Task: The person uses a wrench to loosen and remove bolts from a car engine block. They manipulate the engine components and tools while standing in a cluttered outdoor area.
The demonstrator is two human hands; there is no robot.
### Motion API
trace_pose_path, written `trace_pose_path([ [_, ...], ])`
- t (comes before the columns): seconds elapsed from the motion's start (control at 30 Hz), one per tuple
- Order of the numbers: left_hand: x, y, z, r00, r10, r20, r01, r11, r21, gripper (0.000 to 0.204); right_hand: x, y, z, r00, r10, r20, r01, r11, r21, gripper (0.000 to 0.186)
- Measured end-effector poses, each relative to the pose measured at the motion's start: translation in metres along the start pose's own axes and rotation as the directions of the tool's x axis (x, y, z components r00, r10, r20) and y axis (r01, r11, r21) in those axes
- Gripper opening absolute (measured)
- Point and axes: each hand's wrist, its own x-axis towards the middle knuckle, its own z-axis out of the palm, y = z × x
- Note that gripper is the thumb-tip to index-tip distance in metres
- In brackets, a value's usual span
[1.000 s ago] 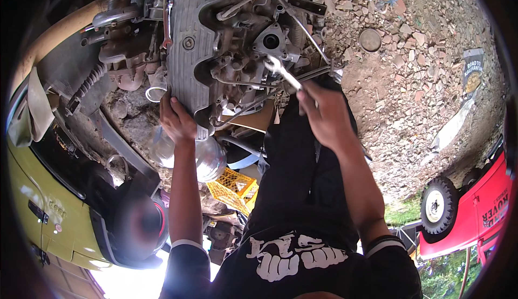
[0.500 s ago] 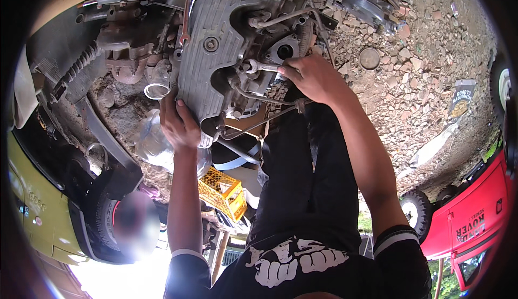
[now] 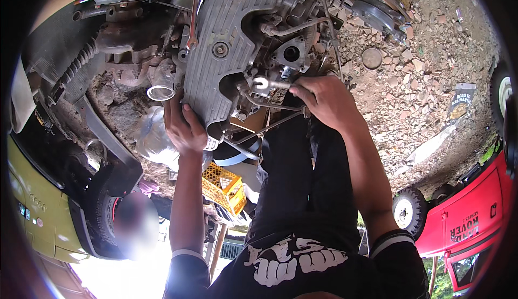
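A ribbed grey valve cover (image 3: 210, 78) tops the engine in the upper middle. My left hand (image 3: 185, 129) grips its near left corner, the thumb on the face and the fingers partly hidden along the side. In my right hand (image 3: 326, 99) is a wrench (image 3: 279, 85), pinched by its shaft and pointing left. Its bright, blurred head lies among the metal pipes at the cover's right side; whether it sits on a nut I cannot tell. Just beyond the wrench is a flanged port (image 3: 291, 53) with a dark round hole.
Another wrench (image 3: 192, 39) lies along the cover's left edge. A metal pipe (image 3: 272, 127) crosses near my legs. Rusty engine parts (image 3: 127, 45) stand at left, a yellow crate (image 3: 222, 188) below. Broken stones cover the ground (image 3: 399, 94) at right, with a red vehicle (image 3: 469, 218) beyond.
The engine has shifted slightly right and down in the view. My right hand and its wrench have swung a little nearer to me. My left hand keeps its place on the cover.
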Motion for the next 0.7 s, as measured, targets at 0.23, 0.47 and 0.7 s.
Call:
trace_pose_path([
  [0.23, 0.0, -0.008, 0.004, 0.994, 0.104, -0.019, -0.104, 0.995, 0.01, 0.038, -0.039, -0.013, -0.009, 0.963, 0.258, -0.081, -0.246, 0.96, 0.131, 0.023],
  [0.47, 0.003, 0.003, -0.004, 1.0, -0.005, -0.03, 0.004, 0.999, -0.041, 0.035, -0.11, -0.018, 0.037, 0.964, 0.245, -0.099, -0.181, 0.885, 0.428, 0.03],
  [0.7, -0.003, -0.003, -0.003, 0.995, -0.081, -0.058, 0.08, 0.996, -0.026, 0.031, -0.125, -0.045, 0.099, 0.994, 0.043, 0.096, -0.076, 0.925, 0.371, 0.015],
])
